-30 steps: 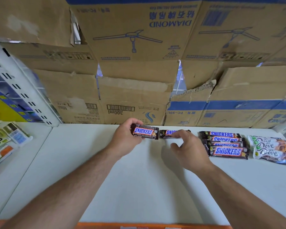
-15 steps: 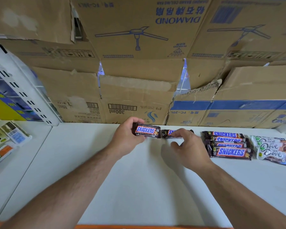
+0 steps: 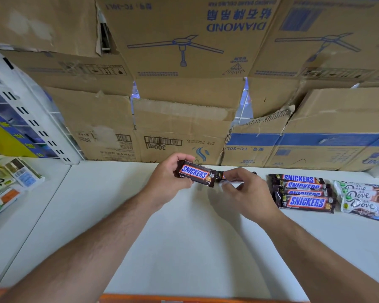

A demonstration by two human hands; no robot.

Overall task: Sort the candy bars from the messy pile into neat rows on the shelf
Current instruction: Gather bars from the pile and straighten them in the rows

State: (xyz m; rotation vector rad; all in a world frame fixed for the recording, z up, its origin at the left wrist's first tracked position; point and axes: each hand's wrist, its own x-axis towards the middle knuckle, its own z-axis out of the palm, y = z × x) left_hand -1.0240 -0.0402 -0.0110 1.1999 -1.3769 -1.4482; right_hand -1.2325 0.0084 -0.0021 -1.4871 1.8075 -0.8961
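The Snickers bar in our left hand hangs just above the far part of the white shelf, tilted a little. Its right end is touching or almost touching a second bar, which our right hand pinches between thumb and forefinger; most of that second bar is hidden behind the fingers. Our left fingers curl round the first bar's left end, with the printed face toward us. We judge these bars light and fairly stiff along their length. Their glossy wrappers may slide against one another, and the thin crimped ends give little purchase. The hold therefore belongs across the firm body, lightly enough not to dent the chocolate. To the right, a neat row of Snickers lies flat on the shelf, each bar overlapping the next, and just beyond it lie the Dove packs. Along the far edge of the shelf stand cardboard boxes.
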